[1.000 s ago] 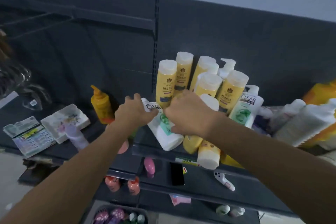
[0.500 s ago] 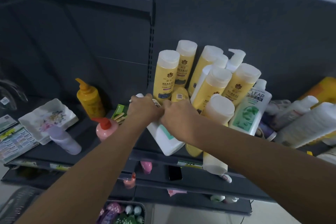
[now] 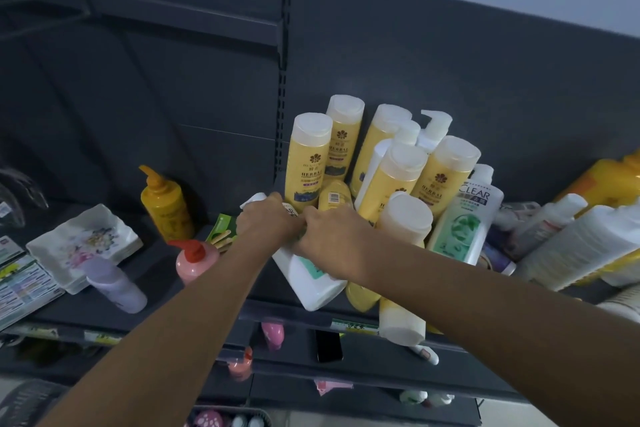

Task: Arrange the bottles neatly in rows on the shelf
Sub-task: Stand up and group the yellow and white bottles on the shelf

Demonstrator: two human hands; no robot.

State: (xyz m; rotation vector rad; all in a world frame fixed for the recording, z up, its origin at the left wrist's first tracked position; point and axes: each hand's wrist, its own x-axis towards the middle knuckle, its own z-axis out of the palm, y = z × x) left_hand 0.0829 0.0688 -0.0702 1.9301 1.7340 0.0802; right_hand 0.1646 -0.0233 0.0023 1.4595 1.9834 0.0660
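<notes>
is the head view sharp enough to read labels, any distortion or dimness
Head view: dim, bluish light; wide-angle bending tilts the shelf edges. "CLEAR" reads on the white-green bottle; labels at the far left and right edges are too soft to read.

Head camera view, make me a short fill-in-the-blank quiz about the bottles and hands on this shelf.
1. Both hands, left hand and right hand, grip a tilted white bottle whose base overhangs the shelf's ____ edge.
2. The pink bottle has a ____ pump top.
3. The upright green-and-white bottle is labelled ____.
4. The standing yellow bottles have ____ caps.

Missing words: front; red; CLEAR; white
</notes>
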